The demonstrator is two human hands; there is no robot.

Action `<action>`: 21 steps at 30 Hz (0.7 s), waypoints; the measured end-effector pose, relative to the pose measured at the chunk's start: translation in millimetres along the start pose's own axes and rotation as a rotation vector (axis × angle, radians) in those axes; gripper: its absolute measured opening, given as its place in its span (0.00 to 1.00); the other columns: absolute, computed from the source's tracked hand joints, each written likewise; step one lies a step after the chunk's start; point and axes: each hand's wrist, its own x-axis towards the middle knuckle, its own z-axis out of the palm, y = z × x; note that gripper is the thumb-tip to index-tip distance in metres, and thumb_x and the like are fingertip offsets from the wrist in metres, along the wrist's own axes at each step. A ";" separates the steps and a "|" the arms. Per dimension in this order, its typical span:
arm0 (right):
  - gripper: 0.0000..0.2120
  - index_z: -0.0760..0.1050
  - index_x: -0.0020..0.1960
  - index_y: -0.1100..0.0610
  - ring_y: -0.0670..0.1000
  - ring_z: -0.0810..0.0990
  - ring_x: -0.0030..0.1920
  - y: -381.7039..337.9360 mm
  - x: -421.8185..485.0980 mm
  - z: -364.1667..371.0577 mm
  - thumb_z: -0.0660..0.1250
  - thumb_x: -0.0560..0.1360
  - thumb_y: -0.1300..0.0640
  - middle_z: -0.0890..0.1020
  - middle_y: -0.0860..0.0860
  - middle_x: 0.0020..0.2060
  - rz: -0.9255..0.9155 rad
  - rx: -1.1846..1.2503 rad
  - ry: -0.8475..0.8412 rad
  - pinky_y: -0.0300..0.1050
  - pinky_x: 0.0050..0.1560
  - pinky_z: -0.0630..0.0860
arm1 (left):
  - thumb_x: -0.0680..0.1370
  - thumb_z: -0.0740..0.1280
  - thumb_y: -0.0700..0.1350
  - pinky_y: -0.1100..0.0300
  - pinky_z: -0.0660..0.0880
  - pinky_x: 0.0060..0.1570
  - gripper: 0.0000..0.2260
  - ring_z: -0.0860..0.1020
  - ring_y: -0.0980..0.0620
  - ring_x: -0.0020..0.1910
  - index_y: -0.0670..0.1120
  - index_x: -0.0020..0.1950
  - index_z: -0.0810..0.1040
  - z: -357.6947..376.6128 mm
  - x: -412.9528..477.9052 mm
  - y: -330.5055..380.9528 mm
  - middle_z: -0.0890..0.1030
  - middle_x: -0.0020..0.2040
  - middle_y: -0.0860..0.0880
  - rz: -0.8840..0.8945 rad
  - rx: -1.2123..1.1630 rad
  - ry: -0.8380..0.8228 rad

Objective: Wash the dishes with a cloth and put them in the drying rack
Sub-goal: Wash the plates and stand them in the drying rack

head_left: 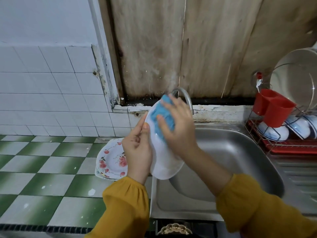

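Sink (240,152): white plate (163,162) held tilted above its left edge, long axis near-to-far. Drying rack (291,148) well to the right, nearer the right hand (178,127). Left hand (137,152) pinches the plate's left rim. Right hand's fingers spread, apparently pressing the blue cloth (164,117) flat on the plate.

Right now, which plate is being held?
The plain white plate: left hand grips it, right hand presses the blue cloth on it. The floral plate lies on the counter.
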 end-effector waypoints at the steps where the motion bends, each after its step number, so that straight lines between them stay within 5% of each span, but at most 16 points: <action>1: 0.23 0.77 0.66 0.55 0.58 0.68 0.71 -1.0 -11.3 3.7 0.61 0.76 0.45 0.74 0.54 0.69 -0.149 -0.058 -0.049 0.55 0.74 0.59 | 0.81 0.62 0.37 0.63 0.78 0.53 0.12 0.81 0.53 0.56 0.47 0.62 0.79 -1.8 1.7 -0.6 0.83 0.58 0.47 -0.002 -0.013 0.004; 3: 0.23 0.76 0.66 0.54 0.57 0.66 0.73 7.3 -13.3 5.5 0.60 0.75 0.44 0.73 0.52 0.70 -0.205 -0.099 -0.101 0.58 0.75 0.57 | 0.81 0.61 0.36 0.63 0.78 0.53 0.13 0.81 0.52 0.58 0.44 0.64 0.78 -5.6 2.1 -1.4 0.82 0.59 0.45 -0.008 -0.013 -0.001; 8: 0.24 0.78 0.64 0.53 0.55 0.69 0.70 14.6 26.8 1.4 0.60 0.73 0.43 0.76 0.54 0.67 0.321 0.115 0.068 0.54 0.72 0.63 | 0.82 0.62 0.39 0.59 0.76 0.60 0.13 0.78 0.51 0.62 0.54 0.59 0.79 -1.4 -3.8 0.9 0.80 0.63 0.46 0.032 0.038 0.000; 13: 0.19 0.77 0.64 0.53 0.61 0.68 0.70 -1.0 -22.3 13.7 0.63 0.76 0.47 0.74 0.56 0.69 -0.304 -0.108 0.036 0.61 0.71 0.63 | 0.82 0.60 0.38 0.61 0.79 0.54 0.13 0.82 0.54 0.56 0.51 0.62 0.78 -3.5 6.1 6.5 0.84 0.56 0.50 0.026 -0.033 0.046; 16: 0.18 0.72 0.66 0.50 0.62 0.64 0.73 27.2 -53.3 15.3 0.62 0.78 0.45 0.70 0.56 0.71 -0.532 -0.194 0.070 0.62 0.72 0.60 | 0.83 0.59 0.38 0.63 0.79 0.48 0.13 0.83 0.57 0.50 0.46 0.65 0.77 -7.5 8.3 5.1 0.85 0.48 0.57 -0.029 -0.129 0.120; 19: 0.20 0.67 0.69 0.49 0.63 0.59 0.75 61.5 -76.1 13.8 0.58 0.80 0.42 0.60 0.50 0.77 -0.506 -0.101 0.113 0.65 0.72 0.59 | 0.83 0.59 0.38 0.63 0.78 0.49 0.13 0.82 0.56 0.51 0.48 0.65 0.76 -14.4 13.3 6.4 0.85 0.51 0.55 -0.078 -0.239 0.208; 21: 0.21 0.64 0.71 0.49 0.63 0.56 0.76 72.2 -81.0 14.6 0.55 0.81 0.41 0.57 0.47 0.78 -0.266 0.098 0.121 0.65 0.73 0.57 | 0.83 0.59 0.38 0.63 0.78 0.48 0.13 0.82 0.56 0.51 0.50 0.63 0.76 -21.9 19.7 9.2 0.84 0.54 0.54 -0.101 -0.257 0.233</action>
